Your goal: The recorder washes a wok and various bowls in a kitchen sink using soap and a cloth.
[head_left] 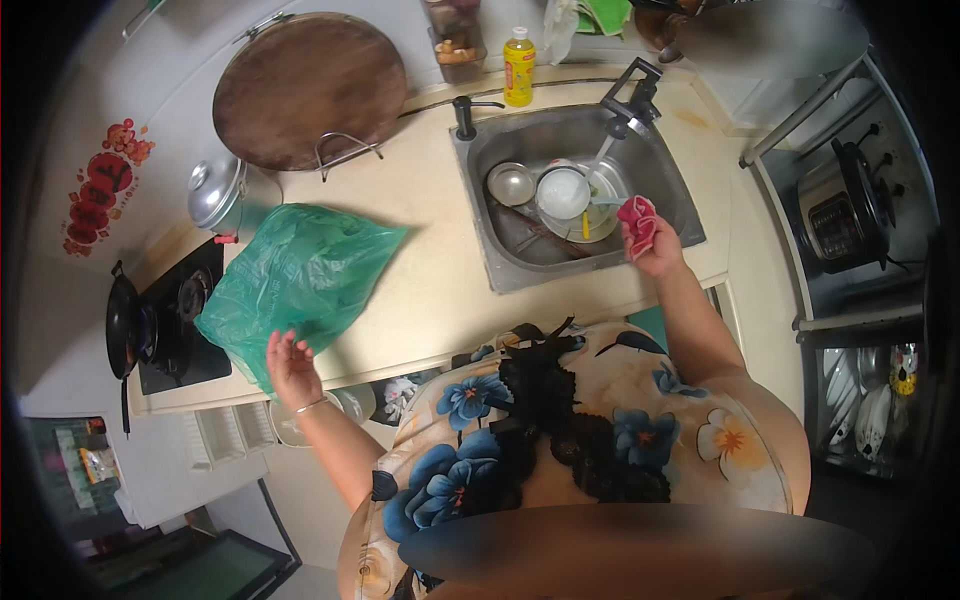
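My right hand (660,251) grips a crumpled red cloth (639,221) over the right side of the metal sink (690,217). Water runs from the black faucet (637,94) toward a white bowl (564,193). Around that bowl, a small metal bowl (511,184), a clear dish (611,225), a yellow-handled utensil (586,223) and brown chopsticks (555,234) lie in the sink. My left hand (292,367), palm up with fingers loosely apart, is at the lower edge of a green plastic bag (300,262); whether they touch is unclear. The bag lies on the counter (427,270).
A large round wooden board (311,90) leans on the wall behind a lidded metal pot (232,195). To the left, a black wok (124,322) sits at the gas stove (184,322). A yellow bottle (519,67) and soap dispenser (465,120) stand behind the sink; a rack holds a cooker (832,210).
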{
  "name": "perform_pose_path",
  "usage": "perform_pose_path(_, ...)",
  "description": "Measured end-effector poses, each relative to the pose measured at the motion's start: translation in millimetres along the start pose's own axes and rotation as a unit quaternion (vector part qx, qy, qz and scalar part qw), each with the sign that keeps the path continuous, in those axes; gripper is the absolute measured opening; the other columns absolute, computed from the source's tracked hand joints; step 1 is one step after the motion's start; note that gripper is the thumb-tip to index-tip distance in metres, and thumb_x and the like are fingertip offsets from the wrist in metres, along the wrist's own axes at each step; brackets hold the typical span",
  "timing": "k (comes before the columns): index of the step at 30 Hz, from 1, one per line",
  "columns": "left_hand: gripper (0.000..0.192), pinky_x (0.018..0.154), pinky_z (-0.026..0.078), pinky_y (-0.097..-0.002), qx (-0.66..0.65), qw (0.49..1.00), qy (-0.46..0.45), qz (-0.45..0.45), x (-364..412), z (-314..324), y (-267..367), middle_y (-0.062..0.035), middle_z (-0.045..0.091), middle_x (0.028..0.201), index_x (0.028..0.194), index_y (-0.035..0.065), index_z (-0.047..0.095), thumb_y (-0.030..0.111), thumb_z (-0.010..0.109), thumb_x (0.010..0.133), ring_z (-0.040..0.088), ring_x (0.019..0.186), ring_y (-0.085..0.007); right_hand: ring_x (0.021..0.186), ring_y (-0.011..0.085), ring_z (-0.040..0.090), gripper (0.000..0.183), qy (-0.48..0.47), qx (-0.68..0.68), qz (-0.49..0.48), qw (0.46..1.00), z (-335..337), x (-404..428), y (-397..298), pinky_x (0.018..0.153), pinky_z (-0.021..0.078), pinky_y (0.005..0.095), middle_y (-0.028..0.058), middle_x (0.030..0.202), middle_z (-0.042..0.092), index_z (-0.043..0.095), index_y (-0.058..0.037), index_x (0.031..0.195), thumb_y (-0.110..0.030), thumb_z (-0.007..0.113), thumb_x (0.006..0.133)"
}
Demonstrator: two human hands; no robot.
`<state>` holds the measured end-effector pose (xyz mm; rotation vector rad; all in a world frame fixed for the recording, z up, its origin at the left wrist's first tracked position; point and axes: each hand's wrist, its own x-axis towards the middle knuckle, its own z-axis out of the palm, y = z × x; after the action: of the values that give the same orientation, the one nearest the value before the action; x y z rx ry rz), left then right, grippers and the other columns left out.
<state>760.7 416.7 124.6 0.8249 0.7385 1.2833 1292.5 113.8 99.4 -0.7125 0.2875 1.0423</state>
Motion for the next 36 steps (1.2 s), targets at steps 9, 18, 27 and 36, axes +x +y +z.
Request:
perform_pose_path(9, 0.025, 0.058, 0.049, -0.0257, 0.042, 0.986, -0.096, -0.133, -44.3, 146.3, -107.4, -0.0109, 0.063, 0.093, 0.109, 0.0036, 0.054, 0.015, 0.057, 0.087, 0.059, 0.069, -0.0154, 0.079, 0.0254, 0.061, 0.041, 0.101, -0.115, 0.002, 0.988, -29.7, 91.9, -56.1, 0.059, 0.0521, 0.0394, 0.0086, 0.097, 0.062, 0.052, -0.0106, 0.11, -0.044, 0.035, 0.094)
perform_pose_path(18, 0.022, 0.063, 0.049, -0.0256, 0.101, 0.95, -0.151, -0.253, -75.8, 218.2, -148.0, -0.0112, 0.062, 0.094, 0.109, 0.0038, 0.054, 0.012, 0.052, 0.089, 0.06, 0.072, -0.0167, 0.081, 0.028, 0.061, 0.037, 0.014, 0.002, 0.041, 0.999, -8.4, 223.3, -57.0, 0.073, 0.0497, 0.0476, 0.0114, 0.092, 0.062, 0.056, -0.0081, 0.099, -0.037, 0.034, 0.095)
perform_pose_path(27, 0.022, 0.063, 0.049, -0.0262, 0.086, 0.947, -0.126, -0.284, -52.7, 234.7, -169.6, -0.011, 0.062, 0.095, 0.11, 0.004, 0.055, 0.012, 0.051, 0.089, 0.06, 0.073, -0.0169, 0.058, 0.016, 0.057, 0.019, 0.04, 0.138, 0.029, 0.989, 1.9, 281.5, -43.2, 0.048, 0.0462, 0.0281, 0.0025, 0.073, 0.059, 0.055, -0.012, 0.08, -0.023, 0.042, 0.089)
perform_pose_path(36, 0.023, 0.064, 0.049, -0.0278, 0.102, 0.927, -0.159, -0.323, -36.7, 250.7, -193.5, -0.0124, 0.063, 0.095, 0.11, 0.0034, 0.054, 0.013, 0.052, 0.089, 0.061, 0.073, -0.0182, 0.053, 0.0196, 0.052, 0.025, -0.008, -0.019, 0.059, 0.998, -7.8, 272.4, -48.5, 0.04, 0.039, 0.0294, 0.0041, 0.074, 0.058, 0.056, -0.011, 0.081, -0.033, 0.045, 0.087)
